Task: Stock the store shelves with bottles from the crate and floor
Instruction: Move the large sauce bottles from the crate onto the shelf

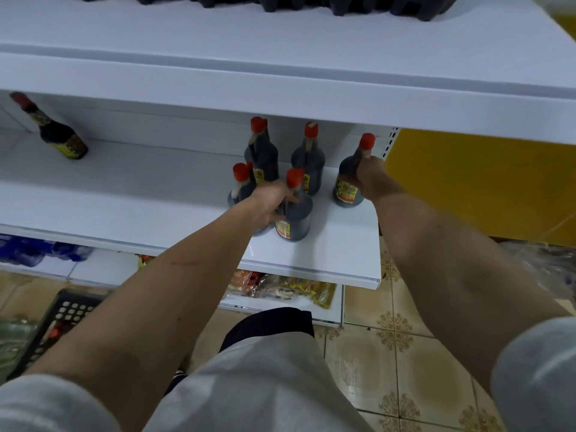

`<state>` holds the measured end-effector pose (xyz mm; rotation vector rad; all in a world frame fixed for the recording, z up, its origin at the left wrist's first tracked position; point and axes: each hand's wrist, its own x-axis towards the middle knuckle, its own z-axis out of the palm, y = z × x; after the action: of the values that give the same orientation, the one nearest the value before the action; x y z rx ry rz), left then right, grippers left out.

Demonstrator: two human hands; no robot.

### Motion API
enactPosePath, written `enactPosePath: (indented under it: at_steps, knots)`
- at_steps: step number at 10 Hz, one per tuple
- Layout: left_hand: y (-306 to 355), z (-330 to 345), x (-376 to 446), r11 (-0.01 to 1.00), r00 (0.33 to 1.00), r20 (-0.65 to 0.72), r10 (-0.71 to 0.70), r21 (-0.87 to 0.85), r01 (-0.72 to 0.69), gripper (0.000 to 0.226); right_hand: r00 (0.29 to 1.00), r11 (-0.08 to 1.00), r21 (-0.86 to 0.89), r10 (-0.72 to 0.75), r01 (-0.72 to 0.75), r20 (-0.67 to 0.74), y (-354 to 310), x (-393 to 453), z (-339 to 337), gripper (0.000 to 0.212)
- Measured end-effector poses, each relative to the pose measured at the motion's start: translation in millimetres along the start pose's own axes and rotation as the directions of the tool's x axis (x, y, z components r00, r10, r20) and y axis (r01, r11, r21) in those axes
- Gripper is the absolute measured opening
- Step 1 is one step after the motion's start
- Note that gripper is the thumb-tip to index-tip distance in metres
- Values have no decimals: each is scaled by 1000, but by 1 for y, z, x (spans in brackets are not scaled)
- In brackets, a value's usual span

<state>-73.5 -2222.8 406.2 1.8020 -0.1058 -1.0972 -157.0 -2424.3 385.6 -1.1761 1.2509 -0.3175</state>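
Several dark sauce bottles with red caps stand on the white middle shelf point(311, 257) near its right end. My left hand point(269, 204) grips the front bottle point(296, 213) at its shoulder, and a second front bottle point(240, 187) stands right behind the hand. My right hand point(371, 179) grips the rightmost bottle point(350, 176) around its body, standing on the shelf. Two more bottles point(263, 154) point(308, 157) stand behind, untouched. A lone bottle point(59, 134) stands at the far left of the same shelf.
A black plastic crate point(59, 319) sits on the tiled floor at lower left. The shelf below holds packaged goods point(280, 288) and blue bottles point(34, 249). The upper shelf point(280, 79) overhangs close above the caps. A yellow wall point(483, 188) is at right.
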Motion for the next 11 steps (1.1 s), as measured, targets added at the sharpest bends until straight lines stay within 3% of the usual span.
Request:
enactPosePath:
  at_steps: [2, 3, 4, 5, 6, 7, 9, 10, 11]
  knots:
    - [-3, 3, 1, 998, 998, -56, -7, -58, 3, 18, 990, 995, 1, -97, 97, 106, -11, 17, -2, 42]
    - [-6, -1, -1, 995, 996, -91, 12, -95, -20, 13, 992, 994, -68, -79, 86, 103, -10, 17, -6, 42]
    - [-7, -5, -4, 996, 996, -84, 31, -77, -38, 23, 995, 987, -138, -75, 84, 72, -10, 8, -5, 43]
    - [-10, -8, -17, 999, 997, -64, 42, 10, -42, 25, 995, 970, -221, -101, 102, 15, 1, -19, -1, 43]
    - [-12, -11, -30, 994, 997, -55, 58, 96, -53, 28, 970, 915, -368, -218, 165, -109, 5, -35, 8, 41]
    - [-11, -22, -55, 979, 995, -27, 97, 183, -90, 21, 889, 817, -524, -402, 240, -220, 14, -68, 22, 30]
    - [-12, -74, -102, 987, 988, -76, 136, 91, -129, 3, 823, 781, -426, -553, 457, -132, 8, -148, 65, 22]
    - [-18, -107, -120, 990, 989, -89, 118, 84, -111, 15, 766, 737, -371, -635, 565, -95, 5, -183, 104, 19]
    - [-28, -166, -143, 995, 982, -161, 101, 34, -97, 15, 705, 674, -254, -707, 693, 48, 4, -230, 174, 15]
